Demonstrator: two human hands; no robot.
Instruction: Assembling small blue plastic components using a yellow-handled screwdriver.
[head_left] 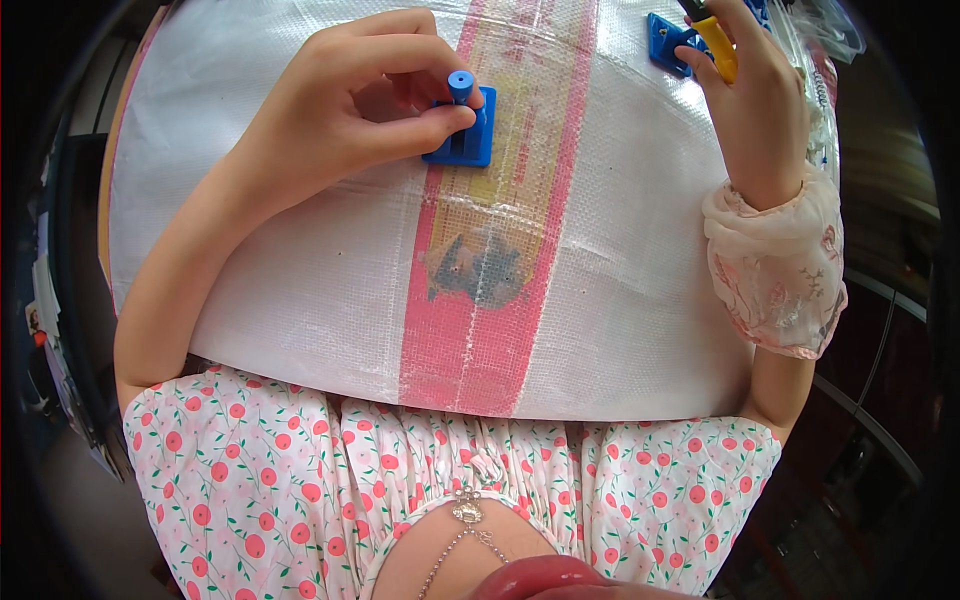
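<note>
My left hand [345,105] pinches a blue plastic piece [466,150] between thumb and forefinger. The piece has a square base and an upright round post with a small hole in its top. It stands over the printed stripe of the white woven sheet [300,290]. At the upper right, my right hand [762,115] is closed round a tool with a yellow and black handle [718,48]. The tool's working end is out of the picture, so its kind is unclear. Just left of that hand lies a second blue piece with a square base [664,42], partly covered by my fingers.
The sheet covers the tabletop and carries a pink and yellow stripe with a dark printed patch [480,265]. Clear plastic bags [825,30] crowd the far right edge. Papers [60,370] stand beyond the table's left side. A sheer floral oversleeve [778,265] covers my right forearm.
</note>
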